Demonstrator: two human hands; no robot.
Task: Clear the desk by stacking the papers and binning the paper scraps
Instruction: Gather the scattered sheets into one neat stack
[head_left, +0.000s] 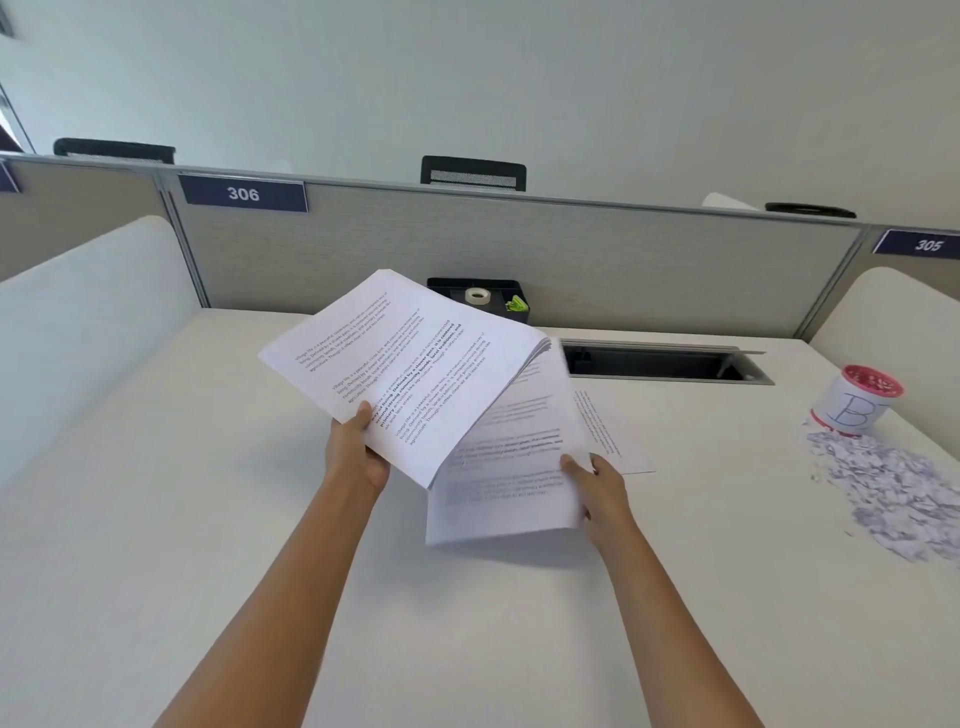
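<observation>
The paper scraps (898, 488) run off the right edge; the lower sheet's (506, 483) print is blurred.

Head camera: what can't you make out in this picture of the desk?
All in the head view.
The loose sheet in the right hand: print blurred.
The flat sheet on the desk: mostly covered by the loose sheet.
The scraps: pile cut off by the right edge.
The tray: lower left hidden behind the stack the left hand holds.
The cup: contents too small to tell.
</observation>
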